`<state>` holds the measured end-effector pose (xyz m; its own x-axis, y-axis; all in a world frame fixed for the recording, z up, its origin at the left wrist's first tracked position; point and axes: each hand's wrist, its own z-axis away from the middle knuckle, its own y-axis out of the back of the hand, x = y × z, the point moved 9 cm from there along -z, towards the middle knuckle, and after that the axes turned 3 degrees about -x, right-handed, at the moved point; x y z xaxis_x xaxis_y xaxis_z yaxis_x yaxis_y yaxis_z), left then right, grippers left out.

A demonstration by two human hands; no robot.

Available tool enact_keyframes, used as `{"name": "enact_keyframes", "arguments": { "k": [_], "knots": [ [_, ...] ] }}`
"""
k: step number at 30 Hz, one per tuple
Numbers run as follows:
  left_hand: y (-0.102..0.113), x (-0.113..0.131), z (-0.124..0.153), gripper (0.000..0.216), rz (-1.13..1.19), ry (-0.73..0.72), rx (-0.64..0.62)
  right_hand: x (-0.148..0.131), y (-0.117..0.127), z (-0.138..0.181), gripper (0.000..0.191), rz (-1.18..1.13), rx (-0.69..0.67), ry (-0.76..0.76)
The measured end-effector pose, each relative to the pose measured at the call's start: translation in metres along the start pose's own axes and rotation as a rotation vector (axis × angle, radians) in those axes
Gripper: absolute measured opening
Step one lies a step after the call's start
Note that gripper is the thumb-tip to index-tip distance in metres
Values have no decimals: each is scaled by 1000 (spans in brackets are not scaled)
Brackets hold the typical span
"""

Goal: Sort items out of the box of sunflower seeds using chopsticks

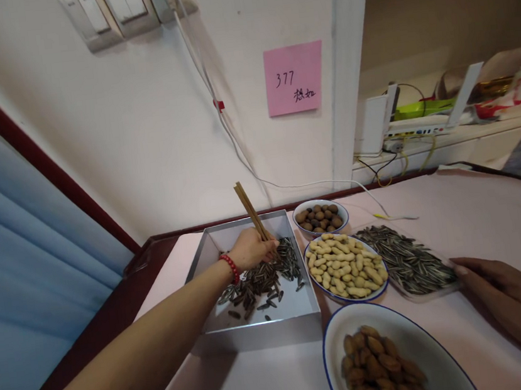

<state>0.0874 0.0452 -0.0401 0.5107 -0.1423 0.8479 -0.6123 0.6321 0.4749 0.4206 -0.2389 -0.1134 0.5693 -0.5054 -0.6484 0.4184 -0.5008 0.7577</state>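
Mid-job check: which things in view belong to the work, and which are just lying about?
In use, it seems: wooden sticks in the left hand; box with loose seeds; seed tray at the right hand; possibly the front nut bowl, peanut bowl, rear nut bowl.

Apparently just around: white cable, router, pink note.

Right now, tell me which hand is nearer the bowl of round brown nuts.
Left. The left hand is over the box beside the bowl; the right hand is farther, at the seed tray.
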Motion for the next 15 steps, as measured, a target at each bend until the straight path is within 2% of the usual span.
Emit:
{"name": "enact_keyframes", "arguments": {
  "k": [8,15],
  "knots": [
    [22,21,17,13,78,-12,34,3,-3,0,52,-13,4,50],
    [47,64,32,23,202,-75,48,-9,-1,0,49,-26,42,109]
  ]
}}
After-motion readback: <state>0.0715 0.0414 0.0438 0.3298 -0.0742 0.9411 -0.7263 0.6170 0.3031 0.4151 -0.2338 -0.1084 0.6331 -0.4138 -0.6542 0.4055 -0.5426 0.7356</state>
